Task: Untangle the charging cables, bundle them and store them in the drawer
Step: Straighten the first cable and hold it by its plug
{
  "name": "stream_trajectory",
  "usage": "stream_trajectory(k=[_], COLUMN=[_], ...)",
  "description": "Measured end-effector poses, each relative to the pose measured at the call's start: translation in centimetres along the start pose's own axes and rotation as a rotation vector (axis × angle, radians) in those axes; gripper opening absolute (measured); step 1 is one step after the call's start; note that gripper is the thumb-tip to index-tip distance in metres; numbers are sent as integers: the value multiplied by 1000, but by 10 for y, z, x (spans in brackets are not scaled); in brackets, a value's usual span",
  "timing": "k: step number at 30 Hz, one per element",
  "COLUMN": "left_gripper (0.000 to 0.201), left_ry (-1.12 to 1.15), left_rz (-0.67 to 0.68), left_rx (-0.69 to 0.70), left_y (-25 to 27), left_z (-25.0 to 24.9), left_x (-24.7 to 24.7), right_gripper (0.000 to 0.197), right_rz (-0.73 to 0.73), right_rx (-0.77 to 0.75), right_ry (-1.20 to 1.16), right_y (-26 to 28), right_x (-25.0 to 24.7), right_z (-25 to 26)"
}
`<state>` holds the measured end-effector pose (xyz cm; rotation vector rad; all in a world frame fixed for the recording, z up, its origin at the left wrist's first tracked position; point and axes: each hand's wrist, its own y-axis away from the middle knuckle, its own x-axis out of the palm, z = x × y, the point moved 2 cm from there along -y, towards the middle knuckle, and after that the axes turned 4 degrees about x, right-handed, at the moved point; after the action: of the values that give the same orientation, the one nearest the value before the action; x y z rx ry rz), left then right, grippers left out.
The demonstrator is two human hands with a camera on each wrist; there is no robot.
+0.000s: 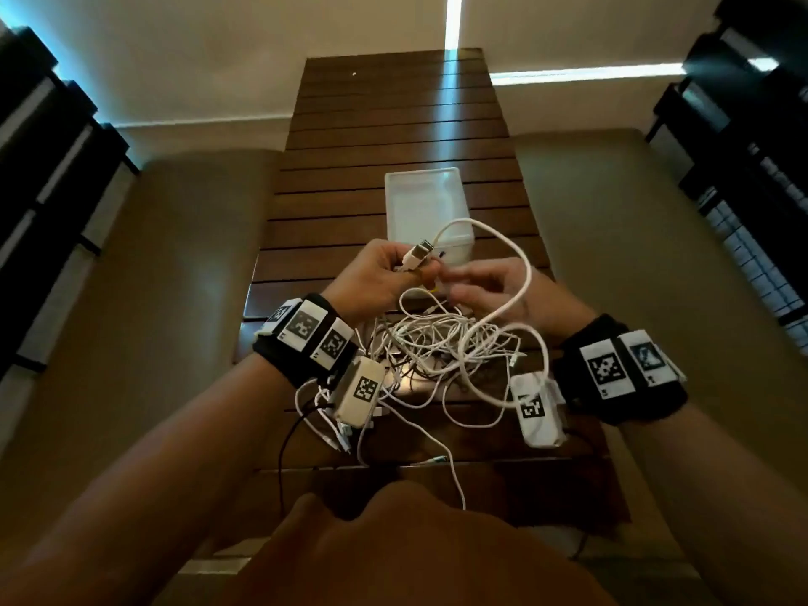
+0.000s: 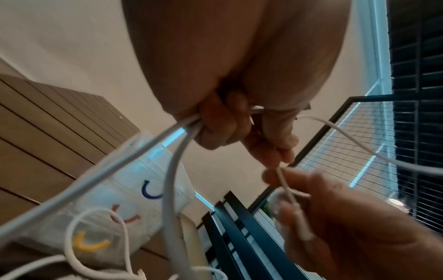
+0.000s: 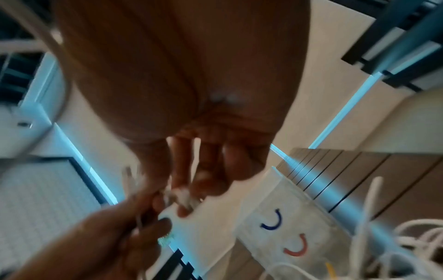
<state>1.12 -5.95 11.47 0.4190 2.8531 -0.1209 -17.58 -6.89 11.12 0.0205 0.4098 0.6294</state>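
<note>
Head view: a heap of white cables (image 1: pixel 441 343) is seen tangled on a dark slatted table (image 1: pixel 393 124), between the two forearms and spilling toward the near edge. The left hand (image 1: pixel 371 277) is raised above the heap, and its fingers are curled round a thick white cable (image 1: pixel 516 273) close to its plug (image 1: pixel 417 255), which sticks up past the knuckles; from there the cable is carried in a wide loop over the right hand (image 1: pixel 485 286) and down into the heap. From the left wrist, two thick strands (image 2: pixel 172 170) are seen running out of the closed left fist, and a thinner white lead (image 2: pixel 291 199) is pinched between the right hand's thumb and fingertips just below the left fingers (image 2: pixel 278 147). The right wrist picture is blurred, so no more of that pinch can be made out there. A white plastic drawer box (image 1: pixel 426 199) is set on the table just beyond the hands, and small curved marks in blue (image 2: pixel 151 191), red and yellow are shown on its front. Black bands with square printed tags are worn on both wrists (image 1: pixel 306 338).
</note>
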Motion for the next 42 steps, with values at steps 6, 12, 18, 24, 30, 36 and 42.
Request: stream_trajectory(k=[6, 12, 18, 24, 30, 36, 42], left_gripper=[17, 22, 26, 14, 23, 30, 27], left_ry=[-51, 173, 299, 473, 536, 551, 509], left_rz=[259, 465, 625, 759, 661, 559, 590], left_rx=[-19, -140, -176, -211, -212, -211, -160], left_y=[-6, -10, -15, -6, -14, -33, -32], left_z=[-7, -22, -26, -31, -36, -25, -28], left_x=[49, 109, 152, 196, 218, 205, 201], right_gripper=[11, 9, 39, 66, 25, 41, 19], right_rz=[-222, -292, -291, -291, -443, -687, -472], right_rx=[158, 668, 1172, 582, 498, 902, 1087], right_ry=[49, -27, 146, -253, -442, -491, -211], right_y=[72, 206, 293, 217, 181, 265, 302], right_x=[-11, -10, 20, 35, 63, 90, 120], right_z=[-50, -148, -213, -128, -143, -234, -280])
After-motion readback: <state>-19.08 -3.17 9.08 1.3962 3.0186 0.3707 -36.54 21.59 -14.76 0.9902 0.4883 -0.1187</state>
